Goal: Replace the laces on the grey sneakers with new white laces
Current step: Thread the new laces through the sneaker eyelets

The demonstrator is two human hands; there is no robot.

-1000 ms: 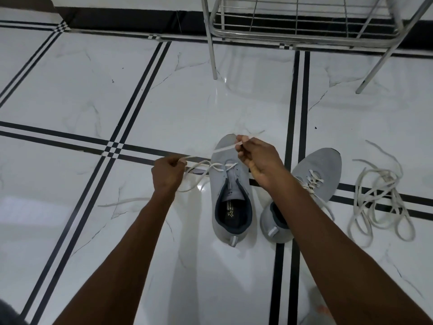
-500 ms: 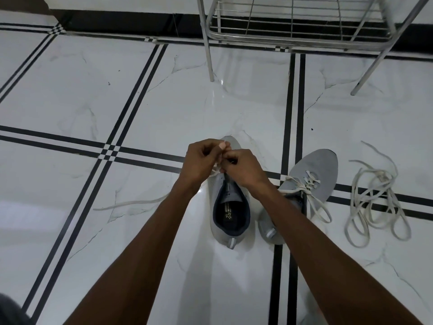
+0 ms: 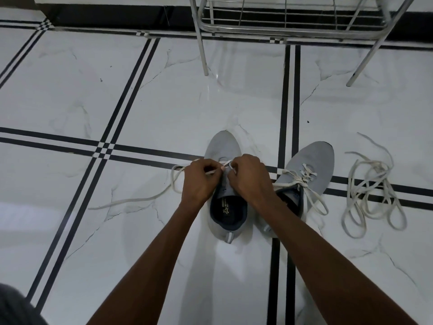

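white marble floor with black stripes, metal rack, both hands pinching lace over sneaker

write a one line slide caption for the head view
Both hands, left and right, pinch a white lace over the left grey sneaker; loose laces lie right.

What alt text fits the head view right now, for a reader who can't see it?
Both hands, the left hand and right hand, pinch a white lace over the left grey sneaker on a white tiled floor. The right sneaker is laced; a loose lace pile lies to its right.
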